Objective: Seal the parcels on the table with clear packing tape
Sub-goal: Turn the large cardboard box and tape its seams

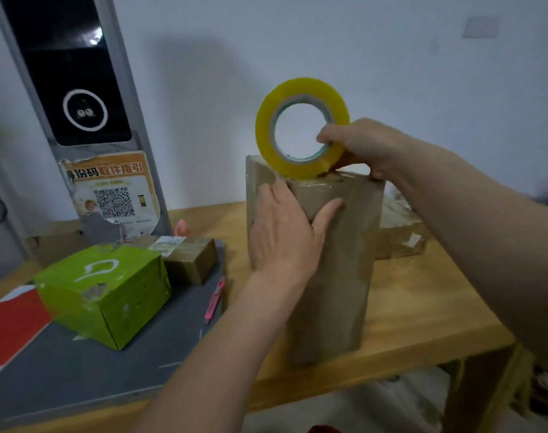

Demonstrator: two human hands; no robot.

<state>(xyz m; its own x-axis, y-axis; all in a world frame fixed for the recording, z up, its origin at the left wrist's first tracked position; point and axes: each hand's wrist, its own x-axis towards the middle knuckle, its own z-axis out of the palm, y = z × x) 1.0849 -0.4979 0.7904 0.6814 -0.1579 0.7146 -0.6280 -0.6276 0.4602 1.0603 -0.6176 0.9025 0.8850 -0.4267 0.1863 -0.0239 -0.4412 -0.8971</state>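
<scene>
Centre of the wooden table [422, 307], a tall brown cardboard parcel [338, 260] stands upright on end, its faces glossy under clear tape. On its top edge sits a yellowish roll of clear packing tape [266, 120], standing on its rim. The right hand [366, 145] grips that roll at its lower right, fingers curled through the hole and round the band, the thumb side down against the parcel's top. The left hand [285, 232] lies flat on the parcel's near face just under the top edge, fingers straight and spread, thumb splayed out to the right, pressing the surface.

Behind the parcel to the right, another brown parcel [401, 235] lies low on the table, partly hidden. To the left, a grey mat [79, 370] covers the table; on it rests a bright green box [107, 292] wrapped in tape, with a small brown box [191, 260] touching its far side. A pink utility knife [215, 300] lies on the mat's right edge, and a red sheet [10, 326] at far left. Behind all that stands a grey kiosk [79, 89] with an orange QR-code poster [110, 189].
</scene>
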